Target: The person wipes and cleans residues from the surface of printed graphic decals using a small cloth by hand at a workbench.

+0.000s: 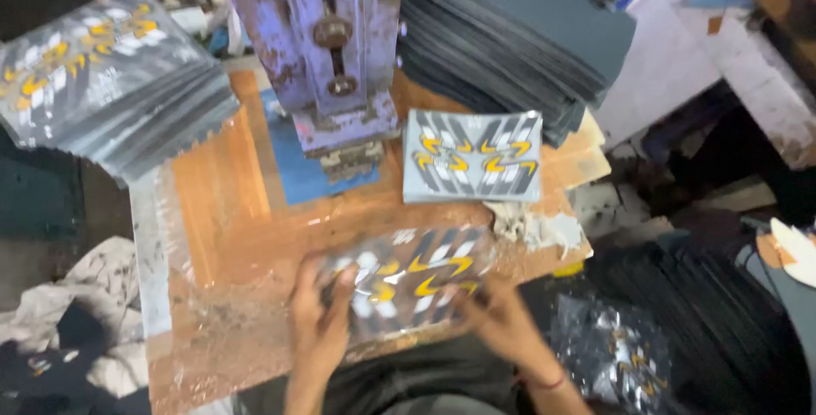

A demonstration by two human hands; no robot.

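- We find both hands on a glossy grey printed sheet with yellow and white chevron shapes [408,283], which lies flat on the near part of the bench.
- The left hand [319,321] grips the sheet's left edge, thumb on top and fingers clamped under it. The right hand [501,317] pinches the lower right corner, fingers closed on the sheet. The view is blurred, so we cannot make out the finer finger positions.
- Risk: the sheet looks slick and reflective. We judge it could slip from the fingers or crease if the two hands pull unevenly.
- Risk: a crumpled white rag [535,226] sits just beyond the right fingers, touching the sheet's far corner. It could snag or smear the print.
- Risk: a worn purple metal press [336,50] stands well beyond the fingertips. Any reach toward its foot would put the fingers under a pinch point.
- A second grey printed sheet of the same pattern [472,156] lies between the fingers and a tall stack of plain dark grey sheets [510,33].
- A stack of printed sheets [102,75] rests far to the left of the left hand and overhangs the bench; we judge it could slide off.
- Surface: an orange wooden bench top under scuffed clear film [221,211], with a blue pad [297,169] at the press.
- Room: cramped and dim, with crumpled pale cloth on the floor [76,304] to the left.
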